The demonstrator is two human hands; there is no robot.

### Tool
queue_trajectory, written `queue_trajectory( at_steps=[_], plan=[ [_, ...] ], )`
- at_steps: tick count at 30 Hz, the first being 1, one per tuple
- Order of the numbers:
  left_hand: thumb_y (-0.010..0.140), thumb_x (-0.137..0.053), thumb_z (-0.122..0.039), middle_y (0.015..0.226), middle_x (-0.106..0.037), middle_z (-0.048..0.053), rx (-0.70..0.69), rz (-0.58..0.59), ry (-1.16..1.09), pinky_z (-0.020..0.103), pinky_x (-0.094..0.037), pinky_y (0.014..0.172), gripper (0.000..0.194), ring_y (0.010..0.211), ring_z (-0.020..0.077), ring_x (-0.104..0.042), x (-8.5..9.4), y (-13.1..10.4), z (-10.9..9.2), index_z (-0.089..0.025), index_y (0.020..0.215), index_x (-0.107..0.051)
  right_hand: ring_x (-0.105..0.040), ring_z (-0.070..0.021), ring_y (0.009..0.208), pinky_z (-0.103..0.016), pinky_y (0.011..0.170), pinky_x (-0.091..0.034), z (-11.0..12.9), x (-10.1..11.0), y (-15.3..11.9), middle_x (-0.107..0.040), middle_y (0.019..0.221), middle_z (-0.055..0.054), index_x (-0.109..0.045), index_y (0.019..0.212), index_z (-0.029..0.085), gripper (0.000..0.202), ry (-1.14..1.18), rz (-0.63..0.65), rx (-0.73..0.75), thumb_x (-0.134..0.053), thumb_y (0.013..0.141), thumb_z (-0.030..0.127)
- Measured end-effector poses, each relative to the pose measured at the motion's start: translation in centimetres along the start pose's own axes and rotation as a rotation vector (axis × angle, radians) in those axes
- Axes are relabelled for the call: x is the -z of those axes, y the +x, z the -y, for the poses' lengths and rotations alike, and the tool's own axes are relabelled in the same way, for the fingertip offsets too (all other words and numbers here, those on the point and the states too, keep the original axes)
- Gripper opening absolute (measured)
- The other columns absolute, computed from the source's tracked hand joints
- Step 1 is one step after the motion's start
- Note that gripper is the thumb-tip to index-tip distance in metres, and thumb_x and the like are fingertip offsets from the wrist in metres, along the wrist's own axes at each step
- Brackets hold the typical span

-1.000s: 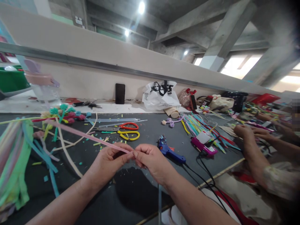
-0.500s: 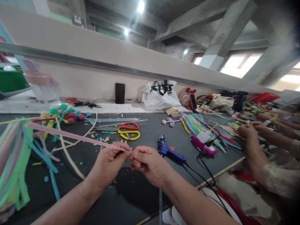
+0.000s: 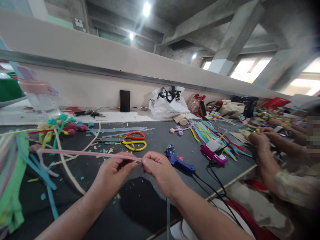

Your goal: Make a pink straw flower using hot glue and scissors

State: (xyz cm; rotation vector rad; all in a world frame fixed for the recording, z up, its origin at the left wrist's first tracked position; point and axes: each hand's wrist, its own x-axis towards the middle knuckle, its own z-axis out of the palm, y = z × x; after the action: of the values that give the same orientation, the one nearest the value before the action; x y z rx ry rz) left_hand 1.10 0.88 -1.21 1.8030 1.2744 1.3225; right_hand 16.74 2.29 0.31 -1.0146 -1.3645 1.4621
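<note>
A long pink pipe cleaner (image 3: 87, 153) runs from the left across to my two hands, above the dark table. My left hand (image 3: 116, 171) pinches it near its right end, thumb against fingers. At that very end, my right hand (image 3: 157, 168) is closed on the tip, which its fingers mostly hide. Beyond my left hand lie scissors (image 3: 135, 145) with one red and one yellow handle loop. A blue glue gun (image 3: 180, 162) rests just right of my right hand, its cord trailing toward the table edge.
Bundled pastel pipe cleaners (image 3: 15, 180) and fuzzy flowers (image 3: 62, 124) are on the left. Small cut scraps lie about. A purple glue gun (image 3: 214, 155) and more coloured stems (image 3: 207, 130) are on the right. A phone (image 3: 124, 101) leans at the back. Another person's hands (image 3: 260, 138) work at far right.
The pink pipe cleaner has swung from a steep slant to nearly level, its left end dropping. My right fingers have closed further over its tip. The view has shifted slightly.
</note>
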Motion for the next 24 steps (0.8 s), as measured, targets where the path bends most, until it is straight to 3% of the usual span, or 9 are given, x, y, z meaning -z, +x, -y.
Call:
queue_trajectory(
  at_steps=[4,7,9,10,14,17,21,24],
  plan=[
    [0.083,-0.053,-0.021,0.068,-0.064,0.0,-0.349,0.086,0.289,0.024,-0.046,0.061,0.013,0.064,0.0137,-0.059,1.1,-0.6,-0.1,-0.02,0.075,-0.063,-0.038,-0.0096,0.055,-0.022,0.052,-0.028,1.0,1.1,0.3,-0.042,0.055,0.005,-0.055,0.064,0.017,0.014,-0.285,-0.08,0.087,-0.05,0.075,0.024],
    [0.081,-0.056,-0.014,0.095,-0.066,0.006,-0.582,-0.118,0.454,0.032,-0.043,0.082,0.02,0.091,0.0199,-0.059,1.7,-0.7,-0.2,-0.022,0.098,-0.063,-0.036,-0.0096,0.053,-0.021,0.05,-0.027,1.4,1.3,0.3,-0.039,0.054,0.005,-0.054,0.064,0.017,0.014,-0.449,-0.099,0.155,-0.049,0.076,0.022],
    [0.08,-0.057,-0.015,0.114,-0.061,0.009,-0.602,-0.204,0.608,0.042,-0.035,0.092,0.033,0.107,0.026,-0.052,2.0,-0.4,-0.2,-0.025,0.112,-0.059,-0.036,-0.0097,0.053,-0.021,0.051,-0.028,1.4,1.3,0.3,-0.04,0.055,0.005,-0.054,0.064,0.017,0.015,-0.559,-0.074,0.227,-0.049,0.077,0.021],
    [0.081,-0.056,-0.016,0.117,-0.06,0.009,-0.588,-0.181,0.67,0.044,-0.031,0.093,0.036,0.109,0.0271,-0.051,2.2,-0.1,-0.1,-0.026,0.116,-0.056,-0.038,-0.0099,0.054,-0.021,0.052,-0.029,1.3,1.3,0.3,-0.042,0.056,0.005,-0.054,0.064,0.017,0.015,-0.604,-0.056,0.261,-0.048,0.078,0.021],
    [0.087,-0.047,-0.018,0.091,-0.069,0.005,-0.539,0.012,0.707,0.04,-0.032,0.083,0.024,0.082,0.0203,-0.06,2.7,0.6,0.2,-0.022,0.107,-0.06,-0.045,-0.011,0.058,-0.022,0.056,-0.032,0.8,1.4,0.4,-0.049,0.059,0.003,-0.055,0.068,0.018,0.016,-0.758,-0.007,0.346,-0.047,0.082,0.02],
    [0.086,-0.048,-0.019,0.086,-0.069,0.003,-0.567,0.015,0.688,0.038,-0.032,0.079,0.019,0.078,0.0197,-0.059,3.1,0.6,0.2,-0.022,0.096,-0.064,-0.046,-0.0112,0.058,-0.022,0.056,-0.031,0.7,1.5,0.5,-0.05,0.06,0.003,-0.055,0.067,0.018,0.017,-0.862,0.03,0.371,-0.047,0.082,0.017],
    [0.084,-0.05,-0.015,0.09,-0.069,0.003,-0.644,0.051,0.615,0.038,-0.032,0.083,0.02,0.081,0.0191,-0.059,3.3,0.4,0.1,-0.024,0.094,-0.065,-0.044,-0.0105,0.057,-0.021,0.055,-0.03,1.0,1.7,0.3,-0.049,0.06,0.003,-0.056,0.064,0.017,0.017,-0.93,0.271,0.361,-0.049,0.079,0.011],
    [0.083,-0.051,-0.013,0.091,-0.068,0.004,-0.657,0.064,0.49,0.036,-0.037,0.08,0.019,0.082,0.0177,-0.058,2.9,0.3,0.2,-0.021,0.094,-0.064,-0.046,-0.0112,0.06,-0.021,0.057,-0.033,1.2,1.9,0.0,-0.052,0.063,0.002,-0.059,0.069,0.017,0.016,-0.791,0.494,0.289,-0.05,0.082,0.015]
  ],
)
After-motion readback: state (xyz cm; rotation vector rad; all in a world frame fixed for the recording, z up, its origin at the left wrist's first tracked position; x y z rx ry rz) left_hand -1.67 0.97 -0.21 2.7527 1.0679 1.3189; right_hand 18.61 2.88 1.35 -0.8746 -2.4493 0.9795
